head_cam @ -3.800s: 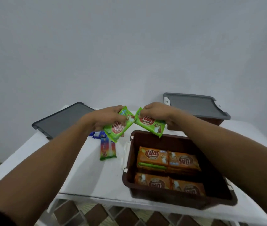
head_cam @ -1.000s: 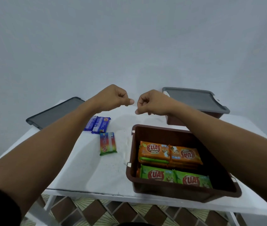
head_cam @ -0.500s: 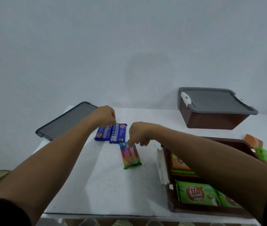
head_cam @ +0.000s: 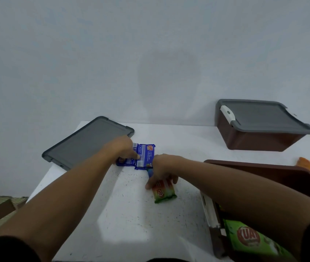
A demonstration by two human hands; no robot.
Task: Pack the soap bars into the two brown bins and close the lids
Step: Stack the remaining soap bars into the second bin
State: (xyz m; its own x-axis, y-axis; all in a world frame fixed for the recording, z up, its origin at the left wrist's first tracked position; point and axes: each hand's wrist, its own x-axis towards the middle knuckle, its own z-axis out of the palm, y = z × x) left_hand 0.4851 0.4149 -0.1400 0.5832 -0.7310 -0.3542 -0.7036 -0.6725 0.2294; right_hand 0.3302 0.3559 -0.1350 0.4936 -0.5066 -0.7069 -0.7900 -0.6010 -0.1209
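Two blue soap bars (head_cam: 147,152) lie side by side on the white table (head_cam: 131,220). My left hand (head_cam: 122,146) reaches over them, fingers curled on the left blue one. Just nearer, my right hand (head_cam: 162,167) grips the far end of a multicoloured soap bar (head_cam: 165,193), thumb on one side and fingers on the other. The open brown bin (head_cam: 263,172) stands at the right under my right forearm; green soap bars (head_cam: 250,241) and an orange one (head_cam: 308,165) show in it.
A second brown bin (head_cam: 254,141) with its grey lid (head_cam: 260,116) on stands at the back right. A loose grey lid (head_cam: 86,142) lies flat at the table's back left corner. Patterned floor shows past the left edge.
Both hands went from above the open bin to the loose bars on the left. The left hand has settled on the blue bars and the right hand has closed around the multicoloured bar.
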